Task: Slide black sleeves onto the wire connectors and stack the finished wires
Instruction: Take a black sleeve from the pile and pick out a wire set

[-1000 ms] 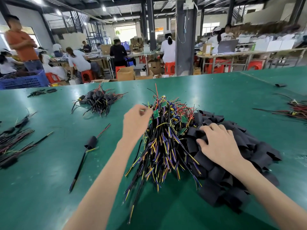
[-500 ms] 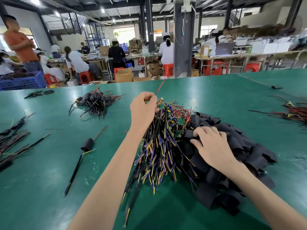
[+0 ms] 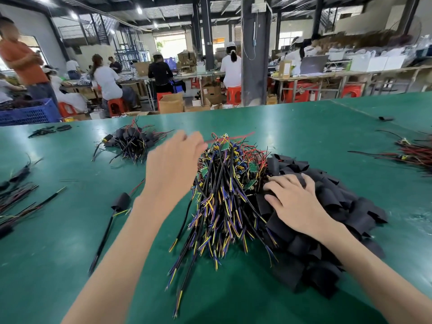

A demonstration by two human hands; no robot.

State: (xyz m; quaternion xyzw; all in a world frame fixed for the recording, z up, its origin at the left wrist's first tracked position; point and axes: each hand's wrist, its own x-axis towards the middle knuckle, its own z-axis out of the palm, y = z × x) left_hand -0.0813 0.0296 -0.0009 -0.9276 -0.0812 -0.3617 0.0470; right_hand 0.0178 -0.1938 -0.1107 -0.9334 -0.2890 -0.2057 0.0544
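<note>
1. left hand (image 3: 173, 164), blurred, seems to pinch a red lead (image 3: 233, 136) above the wire pile (image 3: 224, 197) mid-counter (image 3: 58, 242); best lifted straight so neighbours don't tangle.
2. right hand (image 3: 297, 202) lies open-fingered on the black sleeves (image 3: 346, 202); it should pick just 1.
3. finished stack (image 3: 131, 142) sits beyond the left hand.

Slender bare forearms lead to a bare left hand (image 3: 173, 167) and bare right hand (image 3: 297, 202).
</note>
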